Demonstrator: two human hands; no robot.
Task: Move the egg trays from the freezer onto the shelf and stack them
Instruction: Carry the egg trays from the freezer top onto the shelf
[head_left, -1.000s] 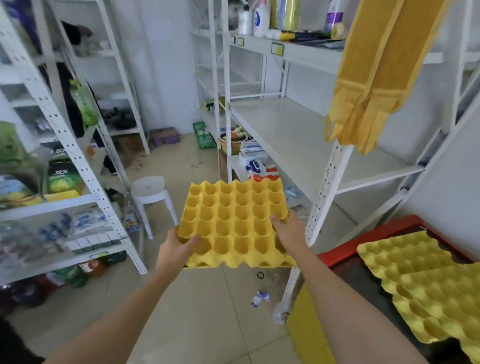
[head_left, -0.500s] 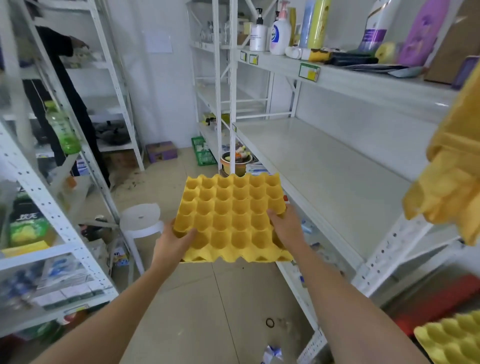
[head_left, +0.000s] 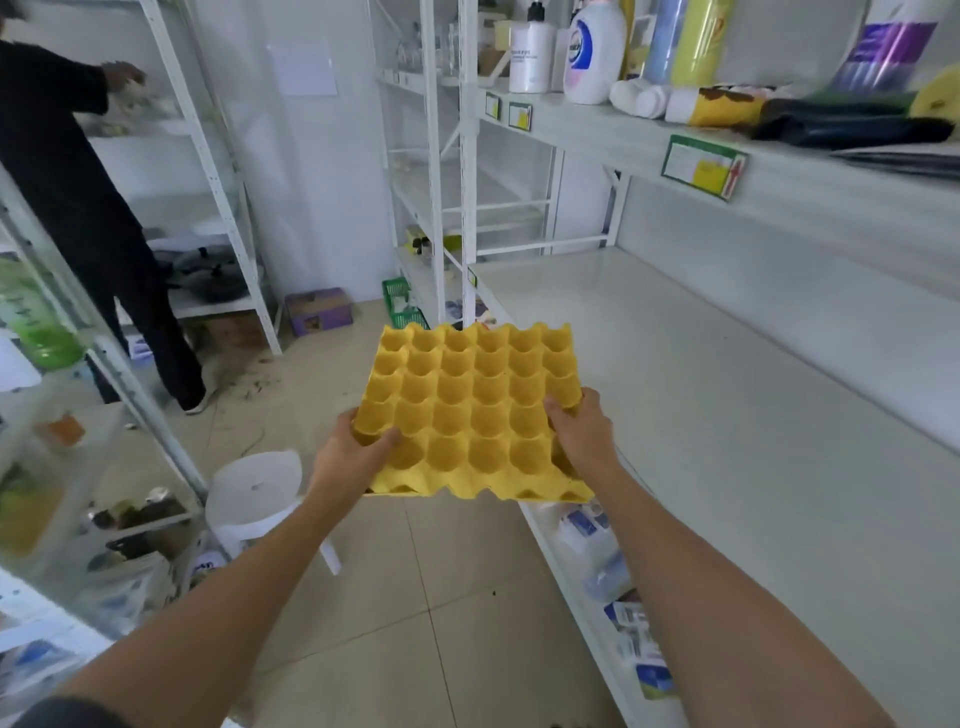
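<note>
A yellow moulded egg tray (head_left: 475, 410) with rows of round cups is held flat in the air over the pale tiled floor (head_left: 415, 597), just beside the front edge of the broad white metal shelf (head_left: 727, 415) on the right. The left hand (head_left: 358, 447) grips the tray's near left corner, thumb pressed into a cup; the right hand (head_left: 584, 431) clasps the right edge, fingers wrapped underneath. The shelf surface is bare and glossy, with a green-framed price label (head_left: 704, 167) on the level above, where white detergent bottles (head_left: 592, 49) and a yellow-green cylinder (head_left: 698, 41) stand. Below the shelf lie blurred packets. A white plastic stool (head_left: 254, 493) sits on the floor to the left. Farther back, a person in dark clothes (head_left: 78, 208) reaches into another white rack, near a purple box (head_left: 319, 312) and a green basket (head_left: 402, 304).
</note>
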